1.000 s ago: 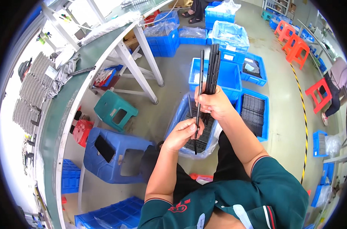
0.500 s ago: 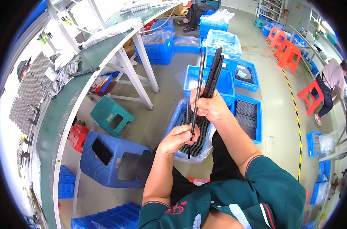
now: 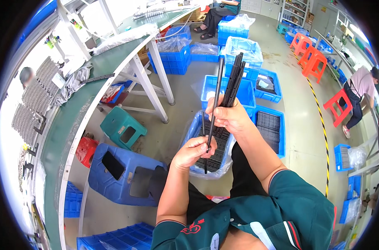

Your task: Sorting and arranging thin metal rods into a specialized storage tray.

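My right hand (image 3: 227, 115) is closed round an upright bundle of slim black rods (image 3: 234, 81). One separate black rod (image 3: 217, 83) slants along the bundle's left side, passing my right fingers and ending low in my left hand (image 3: 195, 151). The left fingers pinch this rod near its lower end. Another thin black rod (image 3: 205, 166) runs upright behind or through the left fingers; which of the two I cannot tell. Below both hands stands a blue bin (image 3: 193, 125) with a clear plastic liner, filled with rows of similar black rods.
Blue bins, one with black rods (image 3: 269, 127), stand ahead and to the right. At left are a blue stool (image 3: 133, 152) bearing a phone (image 3: 113, 164), a teal stool (image 3: 122, 123) and a green-topped bench (image 3: 60, 137). A person (image 3: 358, 89) bends at the far right.
The view has shifted slightly. My hands and the rods stay in nearly the same pose, with the left fingers still pinching the rod's lower end.
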`<control>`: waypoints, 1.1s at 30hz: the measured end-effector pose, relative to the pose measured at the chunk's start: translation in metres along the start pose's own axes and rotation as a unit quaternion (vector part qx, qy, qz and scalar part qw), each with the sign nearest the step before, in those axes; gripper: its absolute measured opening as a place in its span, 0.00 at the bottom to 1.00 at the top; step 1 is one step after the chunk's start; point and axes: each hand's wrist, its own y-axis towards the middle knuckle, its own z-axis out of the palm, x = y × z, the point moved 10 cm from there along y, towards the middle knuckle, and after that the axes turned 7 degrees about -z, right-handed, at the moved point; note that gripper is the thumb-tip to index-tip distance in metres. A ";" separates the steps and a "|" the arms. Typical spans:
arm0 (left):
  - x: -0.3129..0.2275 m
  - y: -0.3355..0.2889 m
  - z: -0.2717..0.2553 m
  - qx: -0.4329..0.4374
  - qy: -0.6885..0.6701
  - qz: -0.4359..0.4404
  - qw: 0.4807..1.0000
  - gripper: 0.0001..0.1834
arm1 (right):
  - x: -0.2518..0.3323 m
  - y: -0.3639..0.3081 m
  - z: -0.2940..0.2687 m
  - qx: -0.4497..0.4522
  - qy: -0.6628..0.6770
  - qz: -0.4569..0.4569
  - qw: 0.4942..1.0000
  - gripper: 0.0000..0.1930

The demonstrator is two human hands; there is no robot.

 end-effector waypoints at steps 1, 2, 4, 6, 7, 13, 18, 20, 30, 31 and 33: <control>0.001 0.000 0.002 0.013 -0.008 -0.002 1.000 0.21 | 0.002 0.000 -0.001 -0.004 0.001 0.001 1.000 0.16; 0.002 0.000 0.004 0.026 -0.017 -0.005 0.999 0.20 | 0.003 0.001 -0.001 -0.009 0.003 0.001 1.000 0.15; 0.004 0.000 0.005 0.026 -0.015 -0.011 0.999 0.20 | 0.007 0.002 -0.004 -0.017 0.008 -0.006 1.000 0.13; 0.006 -0.001 0.004 0.026 -0.014 -0.017 0.999 0.20 | 0.008 0.003 -0.006 -0.024 0.014 -0.012 1.000 0.10; 0.005 -0.002 0.004 0.027 -0.011 -0.017 0.999 0.20 | 0.009 0.003 -0.005 -0.026 0.016 -0.021 0.999 0.09; 0.004 -0.008 -0.004 0.013 0.008 -0.033 0.999 0.19 | 0.014 0.004 0.002 -0.017 0.016 -0.017 1.000 0.08; 0.014 -0.006 -0.012 -0.010 0.016 -0.067 0.998 0.17 | 0.019 0.005 -0.001 -0.023 0.010 -0.015 1.000 0.07; 0.016 -0.005 -0.013 -0.007 0.015 -0.078 0.997 0.17 | 0.021 0.005 -0.002 -0.016 0.013 -0.014 1.000 0.07; 0.016 -0.024 -0.052 -0.109 -0.039 -0.046 0.992 0.16 | 0.010 0.031 0.021 -0.015 -0.043 0.028 0.999 0.09; 0.012 -0.016 -0.049 -0.092 -0.047 -0.034 0.994 0.15 | 0.018 0.038 0.025 -0.034 -0.094 0.030 0.995 0.09; 0.005 -0.019 -0.058 -0.150 -0.030 -0.022 0.988 0.17 | 0.017 0.064 0.045 0.014 -0.210 0.041 0.977 0.12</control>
